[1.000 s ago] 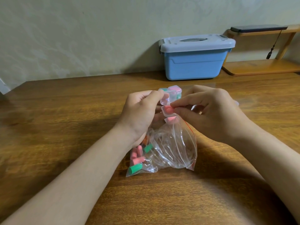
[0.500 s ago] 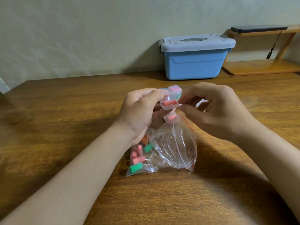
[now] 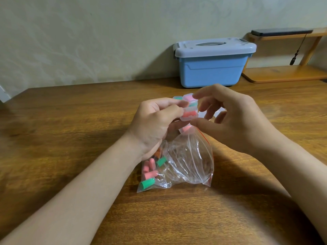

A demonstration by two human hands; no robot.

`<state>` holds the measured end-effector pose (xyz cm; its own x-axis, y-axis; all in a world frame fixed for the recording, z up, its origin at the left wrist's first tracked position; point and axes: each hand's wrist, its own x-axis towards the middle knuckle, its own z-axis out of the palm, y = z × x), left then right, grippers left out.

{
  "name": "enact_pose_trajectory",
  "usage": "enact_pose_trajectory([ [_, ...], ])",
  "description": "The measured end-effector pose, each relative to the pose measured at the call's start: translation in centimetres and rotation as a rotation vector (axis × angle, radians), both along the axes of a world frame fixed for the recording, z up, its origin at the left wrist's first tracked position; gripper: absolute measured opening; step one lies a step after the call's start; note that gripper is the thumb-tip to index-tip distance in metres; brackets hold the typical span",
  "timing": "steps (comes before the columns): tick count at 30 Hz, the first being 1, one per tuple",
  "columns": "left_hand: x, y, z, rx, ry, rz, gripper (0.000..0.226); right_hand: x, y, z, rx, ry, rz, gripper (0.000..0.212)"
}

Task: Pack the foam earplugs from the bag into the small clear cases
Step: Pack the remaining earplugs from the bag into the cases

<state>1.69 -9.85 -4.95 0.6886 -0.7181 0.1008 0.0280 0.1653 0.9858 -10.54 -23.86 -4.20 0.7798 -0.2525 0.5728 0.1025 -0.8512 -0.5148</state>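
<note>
- Two hands meet just above the bag's mouth. The left hand (image 3: 155, 121) pinches a small clear plastic case (image 3: 189, 114) between thumb and fingers, with a pink plug lying inside it. The right hand (image 3: 235, 121) is loosely curled, its thumb tip at the case's lower right corner; I cannot tell whether it grips or only touches.
- The case looks light, stiff and slick, so it could pop out of a hard pinch. Its side walls, clear of the lid, seem the best hold.
- The pink and green foam earplugs (image 3: 150, 172) lie in the crumpled clear zip bag with a red seal strip (image 3: 187, 160), under the left wrist. They should be soft, springy and nearly weightless, best nipped at mid-length.
- More filled clear cases (image 3: 188, 98) sit just beyond the fingertips, where they could easily be knocked.
- Well beyond the hands on the wooden bench (image 3: 70, 121) stand a blue plastic storage box with a grey lid (image 3: 212, 68) and a wooden shelf (image 3: 286, 73), both out of the way.
</note>
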Motion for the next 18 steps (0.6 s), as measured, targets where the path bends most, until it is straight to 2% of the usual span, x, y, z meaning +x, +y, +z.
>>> enact_pose_trajectory([
  [5,0.32,0.05,-0.1,0.027,-0.027,-0.012,0.029,0.04,-0.1,0.0,-0.035,-0.03,0.009,0.027],
  [12,0.34,0.15,-0.22,0.022,-0.105,-0.023,0.022,0.03,0.0,0.13,-0.053,-0.036,-0.008,0.025],
  [18,0.38,0.26,-0.38,0.037,-0.194,-0.06,0.029,-0.1,0.2,0.54,-0.066,-0.052,-0.002,0.044],
])
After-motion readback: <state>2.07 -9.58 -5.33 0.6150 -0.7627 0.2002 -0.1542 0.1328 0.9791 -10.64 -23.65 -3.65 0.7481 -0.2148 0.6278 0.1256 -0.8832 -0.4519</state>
